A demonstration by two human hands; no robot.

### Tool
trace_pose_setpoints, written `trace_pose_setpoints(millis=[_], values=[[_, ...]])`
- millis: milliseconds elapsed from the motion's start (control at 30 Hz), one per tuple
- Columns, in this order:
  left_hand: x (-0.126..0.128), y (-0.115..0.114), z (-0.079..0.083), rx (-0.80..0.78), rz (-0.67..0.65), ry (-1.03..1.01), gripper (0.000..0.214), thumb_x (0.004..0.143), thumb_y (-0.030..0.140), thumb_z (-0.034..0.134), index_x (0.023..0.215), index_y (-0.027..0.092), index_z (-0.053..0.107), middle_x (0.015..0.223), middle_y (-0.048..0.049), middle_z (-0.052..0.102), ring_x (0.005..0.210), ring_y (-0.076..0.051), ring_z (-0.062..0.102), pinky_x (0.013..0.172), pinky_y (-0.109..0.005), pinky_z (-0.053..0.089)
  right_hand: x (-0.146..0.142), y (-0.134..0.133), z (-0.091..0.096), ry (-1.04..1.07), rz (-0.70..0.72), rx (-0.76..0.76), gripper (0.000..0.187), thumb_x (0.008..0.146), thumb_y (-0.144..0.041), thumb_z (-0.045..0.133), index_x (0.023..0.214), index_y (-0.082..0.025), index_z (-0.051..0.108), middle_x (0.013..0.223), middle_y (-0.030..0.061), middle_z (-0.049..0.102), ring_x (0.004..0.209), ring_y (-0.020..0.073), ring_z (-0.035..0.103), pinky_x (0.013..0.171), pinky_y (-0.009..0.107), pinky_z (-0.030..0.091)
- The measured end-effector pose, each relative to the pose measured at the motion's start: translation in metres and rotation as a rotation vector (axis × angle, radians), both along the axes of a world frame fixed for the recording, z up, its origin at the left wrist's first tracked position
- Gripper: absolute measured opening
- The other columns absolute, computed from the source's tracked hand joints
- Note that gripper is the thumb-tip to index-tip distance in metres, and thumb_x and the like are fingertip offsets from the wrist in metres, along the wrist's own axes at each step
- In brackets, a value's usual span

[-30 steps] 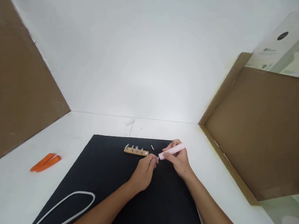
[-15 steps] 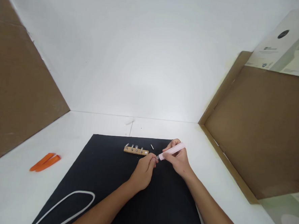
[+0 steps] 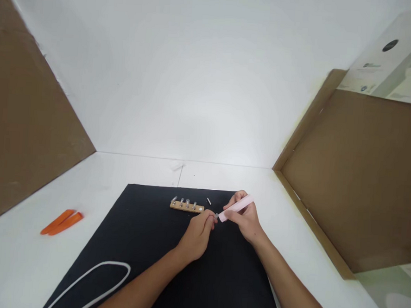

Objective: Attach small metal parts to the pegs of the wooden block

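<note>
The right hand [image 3: 245, 220] is closed around a pink tube [image 3: 237, 208], thumb and fingers wrapped on its barrel, with the tube's small grey tip [image 3: 216, 216] pointing left and meeting the fingertips of the left hand [image 3: 197, 235]. The left hand is curled nearly shut, and whatever its fingertips pinch, if anything, is hidden, so I cannot tell what it has hold of. Both hands hover over a black mat [image 3: 219, 275], just in front of a wooden strip [image 3: 187, 206] set with a row of small metal studs, and a small white pin [image 3: 208, 201] lies loose just beyond. The main risk sits at that hidden meeting point: a small part pinched there could slip if the grip eases or the tip is pressed off-line, then drop and roll on the mat. It would be hard to see against the black if dark. A careless drift of the left wrist could also knock the strip or sweep the loose pin away, perhaps off the mat's edge onto the white surface [image 3: 155, 172].
</note>
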State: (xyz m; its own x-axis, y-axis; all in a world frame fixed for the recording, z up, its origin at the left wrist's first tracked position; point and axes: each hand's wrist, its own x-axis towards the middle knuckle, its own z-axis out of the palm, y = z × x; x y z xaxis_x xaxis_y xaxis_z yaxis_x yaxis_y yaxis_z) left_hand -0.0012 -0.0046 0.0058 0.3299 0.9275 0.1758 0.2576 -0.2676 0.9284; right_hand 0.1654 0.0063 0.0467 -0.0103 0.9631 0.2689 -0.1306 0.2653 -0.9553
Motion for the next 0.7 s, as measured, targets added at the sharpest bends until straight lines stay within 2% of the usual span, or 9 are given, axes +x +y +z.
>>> trace_pose_setpoints(millis=[133, 200, 367, 433, 567, 700], values=[[0.001, 0.0, -0.001, -0.008, 0.0, -0.004, 0.031, 0.098, 0.035, 0.033, 0.085, 0.018, 0.056, 0.073, 0.0001, 0.056, 0.065, -0.014, 0.052, 0.063, -0.025, 0.039, 0.002, 0.006, -0.006, -0.065, -0.143, 0.005, 0.04, 0.062, -0.01, 0.07, 0.082, -0.025, 0.038, 0.07, -0.0051, 0.064, 0.06, 0.0128, 0.057, 0.057, 0.024, 0.047], [0.001, 0.0, -0.001, -0.008, 0.0, -0.002, 0.031, 0.098, 0.035, 0.033, 0.085, 0.018, 0.056, 0.073, 0.0001, 0.055, 0.065, -0.014, 0.052, 0.063, -0.025, 0.039, 0.004, 0.007, -0.006, -0.096, -0.17, 0.008, 0.039, 0.062, -0.009, 0.069, 0.082, -0.024, 0.039, 0.069, -0.0055, 0.064, 0.059, 0.0126, 0.057, 0.056, 0.024, 0.046], [0.0, 0.0, 0.001, 0.008, 0.003, 0.008, 0.031, 0.098, 0.034, 0.033, 0.082, 0.019, 0.055, 0.07, 0.0009, 0.054, 0.064, -0.014, 0.051, 0.062, -0.025, 0.038, 0.002, -0.001, 0.003, -0.046, 0.025, -0.023, 0.04, 0.062, -0.01, 0.07, 0.081, -0.025, 0.037, 0.069, -0.0059, 0.064, 0.055, 0.0115, 0.055, 0.053, 0.023, 0.046], [0.0, 0.0, 0.001, 0.014, 0.0, 0.009, 0.032, 0.098, 0.034, 0.033, 0.081, 0.019, 0.055, 0.069, 0.0011, 0.054, 0.064, -0.014, 0.051, 0.062, -0.025, 0.037, -0.001, -0.003, 0.004, -0.017, 0.051, -0.033, 0.041, 0.063, -0.012, 0.071, 0.082, -0.025, 0.037, 0.071, -0.0057, 0.065, 0.055, 0.0116, 0.056, 0.053, 0.024, 0.048], [0.0, 0.001, -0.001, 0.005, -0.002, 0.005, 0.032, 0.098, 0.035, 0.033, 0.085, 0.019, 0.056, 0.072, 0.0004, 0.055, 0.065, -0.014, 0.052, 0.063, -0.025, 0.039, 0.0, 0.002, -0.001, 0.007, -0.112, -0.049, 0.041, 0.064, -0.014, 0.072, 0.083, -0.025, 0.037, 0.072, -0.005, 0.066, 0.057, 0.0137, 0.061, 0.056, 0.027, 0.053], [-0.001, 0.001, -0.002, -0.001, -0.004, 0.005, 0.031, 0.098, 0.036, 0.033, 0.087, 0.018, 0.057, 0.073, -0.0003, 0.056, 0.065, -0.014, 0.052, 0.063, -0.025, 0.04, 0.006, 0.01, -0.005, -0.056, -0.296, -0.083, 0.037, 0.063, -0.013, 0.069, 0.081, -0.024, 0.039, 0.064, -0.0062, 0.063, 0.052, 0.014, 0.059, 0.051, 0.026, 0.052]])
